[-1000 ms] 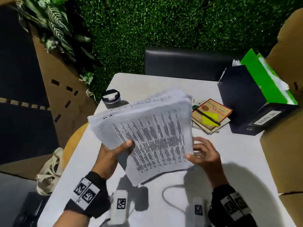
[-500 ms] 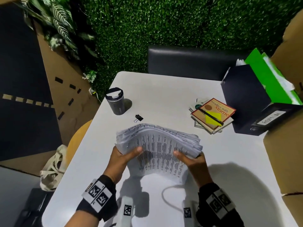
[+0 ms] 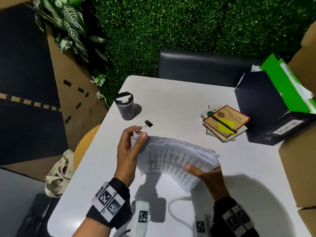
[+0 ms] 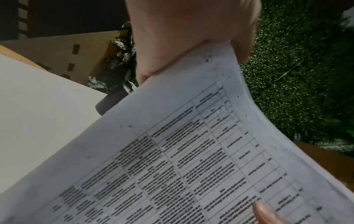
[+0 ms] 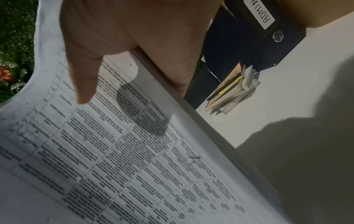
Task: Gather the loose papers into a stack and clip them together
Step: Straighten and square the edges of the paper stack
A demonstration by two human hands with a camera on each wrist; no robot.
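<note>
Both of my hands hold the paper stack [image 3: 177, 158] above the worktop [image 3: 179, 100]: my left hand [image 3: 128, 151] pinches its far left corner, and my right hand [image 3: 207, 176] grips the near right edge, thumb on top. One black binder clip [image 3: 148, 124] lies at 11 o'clock from the stack, just beyond my left fingertips [image 3: 136, 128].

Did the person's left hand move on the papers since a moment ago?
Yes. The left hand slid from the stack of papers' near edge up to its far left corner, ending close to the black binder clip lying on the table.
</note>
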